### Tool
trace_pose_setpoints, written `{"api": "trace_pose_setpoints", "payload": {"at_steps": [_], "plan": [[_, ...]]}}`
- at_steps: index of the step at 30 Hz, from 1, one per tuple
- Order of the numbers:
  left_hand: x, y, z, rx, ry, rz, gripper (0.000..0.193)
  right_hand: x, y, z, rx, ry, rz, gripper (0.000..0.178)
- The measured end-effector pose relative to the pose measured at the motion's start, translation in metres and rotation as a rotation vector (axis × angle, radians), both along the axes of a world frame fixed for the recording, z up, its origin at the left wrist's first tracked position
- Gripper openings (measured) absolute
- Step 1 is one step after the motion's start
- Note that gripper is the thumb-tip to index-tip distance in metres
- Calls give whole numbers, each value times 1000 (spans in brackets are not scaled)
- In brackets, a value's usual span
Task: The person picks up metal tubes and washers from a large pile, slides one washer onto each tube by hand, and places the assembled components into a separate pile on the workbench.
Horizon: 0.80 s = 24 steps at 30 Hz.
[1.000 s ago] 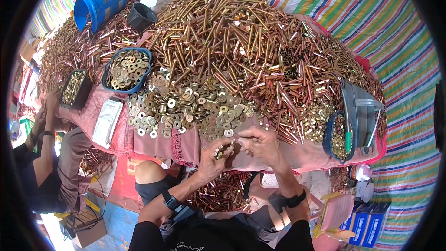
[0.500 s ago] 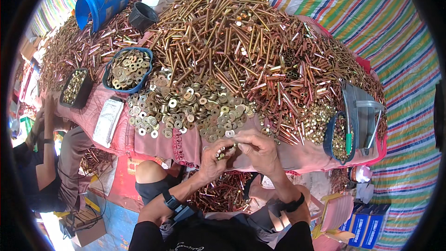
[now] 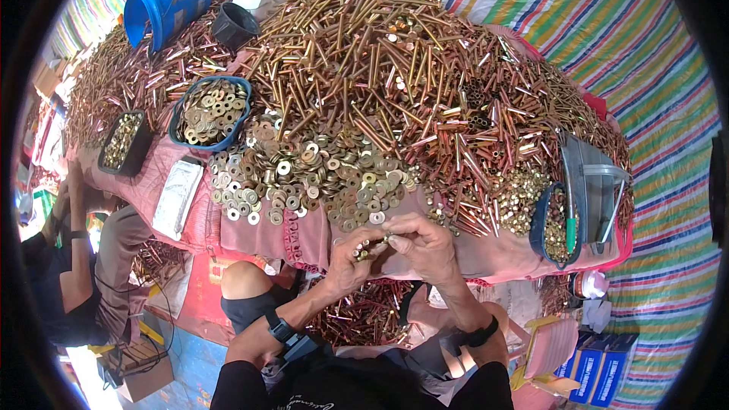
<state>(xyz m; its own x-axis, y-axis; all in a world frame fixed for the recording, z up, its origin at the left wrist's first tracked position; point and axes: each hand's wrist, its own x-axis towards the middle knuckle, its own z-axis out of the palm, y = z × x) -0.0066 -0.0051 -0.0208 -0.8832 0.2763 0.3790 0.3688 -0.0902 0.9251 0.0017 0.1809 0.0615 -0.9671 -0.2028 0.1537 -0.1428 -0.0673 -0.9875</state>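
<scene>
My left hand [image 3: 346,269] is closed round several brass-coloured bolts [image 3: 363,250], their ends poking out between the fingers. Close beside it, my right hand [image 3: 427,250] pinches a small piece at the end of one bolt; the fingers hide most of it, and I cannot tell whether it is a nut. Both hands are just over the near edge of the pink cloth [image 3: 304,234]. Directly beyond them lies a heap of flat round washers [image 3: 311,175], and past that a large pile of brass and copper-coloured bolts and tubes [image 3: 357,68].
Small nuts [image 3: 520,193] are heaped at right beside a dark blue tub [image 3: 537,237] of nuts and a grey dustpan [image 3: 592,159]. A blue basin [image 3: 176,137] of washers, a black tray [image 3: 138,158] of nuts and a blue bucket [image 3: 171,7] stand left. Another person's arm [image 3: 78,235] is at far left.
My hands stay almost in the same place, with only slight finger movement at the bolt ends. The piles and containers look unchanged.
</scene>
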Motion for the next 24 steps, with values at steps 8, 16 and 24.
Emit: {"api": "trace_pose_setpoints", "payload": {"at_steps": [8,16,24], "plan": [[1,0,3,4,-21,3,38,0,-1,7,206,117,-47,9],[-1,-1,3,14,18,1,32,3,-5,23,473,280,-135,16],[0,-2,5,10,-6,0,37,2,-11,23,554,408,-198,27]]}}
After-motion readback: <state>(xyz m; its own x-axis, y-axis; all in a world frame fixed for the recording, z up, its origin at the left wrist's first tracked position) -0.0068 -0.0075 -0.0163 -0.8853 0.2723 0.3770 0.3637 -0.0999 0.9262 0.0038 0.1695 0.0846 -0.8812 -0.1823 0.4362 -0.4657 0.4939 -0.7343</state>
